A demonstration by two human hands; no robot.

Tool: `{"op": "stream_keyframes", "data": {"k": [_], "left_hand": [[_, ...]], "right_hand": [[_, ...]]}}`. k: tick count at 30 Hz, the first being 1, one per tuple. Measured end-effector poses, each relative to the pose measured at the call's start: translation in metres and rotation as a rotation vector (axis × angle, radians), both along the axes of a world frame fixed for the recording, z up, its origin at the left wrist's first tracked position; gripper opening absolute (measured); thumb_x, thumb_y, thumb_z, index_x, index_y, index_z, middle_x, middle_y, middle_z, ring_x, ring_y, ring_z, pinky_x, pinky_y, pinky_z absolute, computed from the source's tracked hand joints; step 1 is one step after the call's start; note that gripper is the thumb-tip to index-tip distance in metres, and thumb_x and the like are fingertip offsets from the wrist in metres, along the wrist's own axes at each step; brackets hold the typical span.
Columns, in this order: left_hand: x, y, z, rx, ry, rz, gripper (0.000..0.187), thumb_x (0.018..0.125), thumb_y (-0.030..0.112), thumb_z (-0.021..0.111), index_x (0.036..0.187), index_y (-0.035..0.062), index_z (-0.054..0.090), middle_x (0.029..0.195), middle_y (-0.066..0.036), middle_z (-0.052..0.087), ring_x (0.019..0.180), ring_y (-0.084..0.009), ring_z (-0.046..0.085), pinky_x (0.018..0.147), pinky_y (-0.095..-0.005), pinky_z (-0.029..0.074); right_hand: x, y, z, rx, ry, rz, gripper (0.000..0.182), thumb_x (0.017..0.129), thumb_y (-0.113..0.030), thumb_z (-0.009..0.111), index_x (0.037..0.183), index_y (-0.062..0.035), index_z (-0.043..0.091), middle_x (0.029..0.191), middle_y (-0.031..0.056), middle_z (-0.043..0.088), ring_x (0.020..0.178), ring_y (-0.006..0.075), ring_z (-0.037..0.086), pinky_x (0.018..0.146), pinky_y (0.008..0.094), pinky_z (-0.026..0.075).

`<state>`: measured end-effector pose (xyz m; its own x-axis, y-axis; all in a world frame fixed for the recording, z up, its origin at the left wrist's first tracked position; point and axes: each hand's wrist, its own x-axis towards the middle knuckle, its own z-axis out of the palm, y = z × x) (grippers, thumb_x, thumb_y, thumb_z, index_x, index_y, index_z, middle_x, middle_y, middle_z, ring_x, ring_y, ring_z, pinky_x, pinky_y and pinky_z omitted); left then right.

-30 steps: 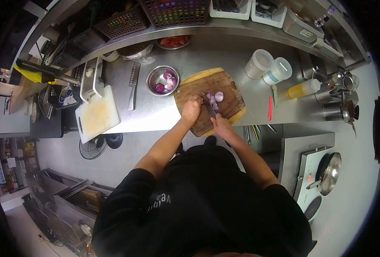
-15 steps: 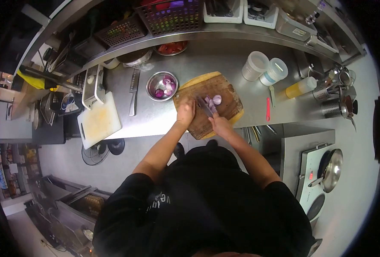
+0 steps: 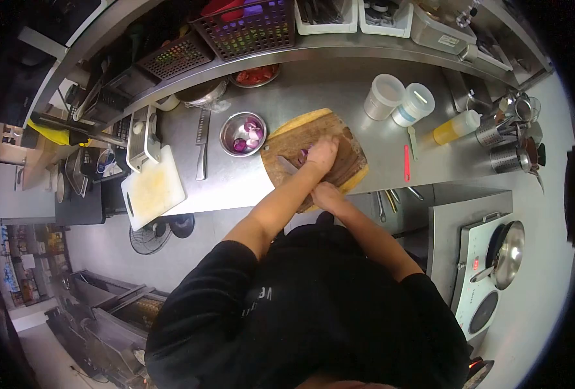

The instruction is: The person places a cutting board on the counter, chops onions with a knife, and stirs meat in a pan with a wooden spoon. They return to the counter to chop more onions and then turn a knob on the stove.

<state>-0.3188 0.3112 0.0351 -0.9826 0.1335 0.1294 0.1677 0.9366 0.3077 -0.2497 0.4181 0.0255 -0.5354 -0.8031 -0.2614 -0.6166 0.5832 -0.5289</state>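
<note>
Right hand (image 3: pixel 327 196) curled on the knife (image 3: pixel 287 165), handle hidden; left hand (image 3: pixel 323 153) now crossed rightward over it, fingers cupped, grip can't be told; onion pieces (image 3: pixel 303 156) by its fingers on the cutting board (image 3: pixel 300 123); blade now leftward, slicing seemingly paused; bowl (image 3: pixel 223 137) of onions beyond.

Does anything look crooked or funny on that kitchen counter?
Yes, a little: the white cutting board sits crooked, with a corner poking past the counter edge. The wooden board is turned and pokes over too. I see no spill.
</note>
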Motion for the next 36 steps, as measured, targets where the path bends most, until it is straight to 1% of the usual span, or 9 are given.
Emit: {"op": "stream_keyframes", "data": {"k": [2, 4, 8, 10, 11, 14, 17, 21, 36], "left_hand": [[-0.004, -0.002, -0.008, 0.053, 0.025, 0.063, 0.031, 0.080, 0.008, 0.058, 0.109, -0.0013, 0.054, 0.098, -0.017, 0.061, 0.091, -0.0336, 0.060, 0.079, -0.0400, 0.051], [0.001, -0.021, 0.012, 0.535, -0.010, 0.267, 0.032, 0.081, 0.011, 0.060, 0.110, -0.0001, 0.056, 0.100, -0.020, 0.061, 0.091, -0.0343, 0.061, 0.078, -0.0413, 0.050], [0.027, -0.050, 0.011, 0.851, 0.175, 0.467, 0.035, 0.079, 0.015, 0.066, 0.110, 0.0027, 0.058, 0.099, -0.022, 0.061, 0.091, -0.0347, 0.060, 0.079, -0.0428, 0.049], [0.048, -0.058, -0.012, 1.016, -0.112, 0.544, 0.034, 0.079, 0.018, 0.068, 0.110, 0.0041, 0.061, 0.100, -0.023, 0.061, 0.093, -0.0374, 0.059, 0.083, -0.0430, 0.047], [0.058, -0.056, -0.022, 1.016, -0.103, 0.550, 0.034, 0.079, 0.018, 0.068, 0.110, 0.0041, 0.061, 0.100, -0.023, 0.061, 0.093, -0.0374, 0.059, 0.083, -0.0430, 0.047], [0.086, -0.046, -0.014, 0.483, 0.107, 0.543, 0.031, 0.079, 0.012, 0.069, 0.108, 0.0031, 0.063, 0.101, -0.021, 0.059, 0.093, -0.0371, 0.058, 0.086, -0.0416, 0.046], [0.090, -0.052, -0.007, 0.303, 0.253, 0.433, 0.039, 0.075, 0.015, 0.071, 0.112, 0.0052, 0.062, 0.111, -0.023, 0.055, 0.103, -0.0382, 0.053, 0.091, -0.0430, 0.042], [0.082, -0.066, -0.010, 0.313, 0.076, 0.199, 0.040, 0.074, 0.012, 0.070, 0.113, 0.0075, 0.063, 0.107, -0.016, 0.059, 0.101, -0.0344, 0.054, 0.089, -0.0428, 0.043], [0.079, -0.068, -0.015, 0.250, 0.106, 0.159, 0.033, 0.077, 0.011, 0.065, 0.110, 0.0073, 0.065, 0.104, -0.014, 0.062, 0.096, -0.0338, 0.056, 0.084, -0.0409, 0.047]], "right_hand": [[-0.010, 0.001, 0.006, 0.009, -0.092, -0.286, 0.038, 0.094, -0.030, 0.043, 0.112, 0.0019, 0.051, 0.087, 0.0285, 0.063, 0.084, 0.0453, 0.061, 0.077, 0.0528, 0.047], [-0.027, 0.014, 0.006, 0.019, -0.060, -0.343, 0.037, 0.094, -0.031, 0.044, 0.111, 0.0021, 0.050, 0.086, 0.0291, 0.062, 0.083, 0.0457, 0.060, 0.076, 0.0530, 0.047], [-0.054, 0.042, 0.003, -0.021, 0.050, -0.369, 0.036, 0.095, -0.032, 0.044, 0.105, 0.0023, 0.049, 0.082, 0.0306, 0.062, 0.081, 0.0472, 0.060, 0.072, 0.0539, 0.047], [-0.054, 0.044, 0.012, -0.013, 0.057, -0.361, 0.035, 0.095, -0.031, 0.044, 0.104, 0.0031, 0.049, 0.080, 0.0297, 0.062, 0.079, 0.0463, 0.061, 0.072, 0.0540, 0.047], [-0.054, 0.042, 0.019, -0.010, 0.061, -0.354, 0.035, 0.095, -0.030, 0.043, 0.103, 0.0038, 0.049, 0.078, 0.0288, 0.062, 0.078, 0.0454, 0.061, 0.071, 0.0540, 0.047], [-0.039, 0.035, 0.025, -0.059, 0.067, -0.432, 0.034, 0.096, -0.031, 0.044, 0.102, 0.0023, 0.048, 0.078, 0.0293, 0.062, 0.076, 0.0475, 0.060, 0.069, 0.0555, 0.046], [-0.021, 0.027, 0.042, -0.013, 0.050, -0.442, 0.033, 0.096, -0.030, 0.043, 0.102, 0.0019, 0.047, 0.077, 0.0285, 0.062, 0.075, 0.0472, 0.060, 0.069, 0.0555, 0.046], [-0.014, 0.027, 0.032, 0.010, 0.016, -0.423, 0.031, 0.096, -0.028, 0.042, 0.101, 0.0015, 0.047, 0.077, 0.0285, 0.062, 0.076, 0.0468, 0.061, 0.068, 0.0551, 0.046], [-0.011, 0.027, 0.046, 0.084, -0.065, -0.344, 0.028, 0.096, -0.025, 0.042, 0.100, 0.0027, 0.047, 0.081, 0.0287, 0.063, 0.081, 0.0457, 0.061, 0.072, 0.0539, 0.047]]}}
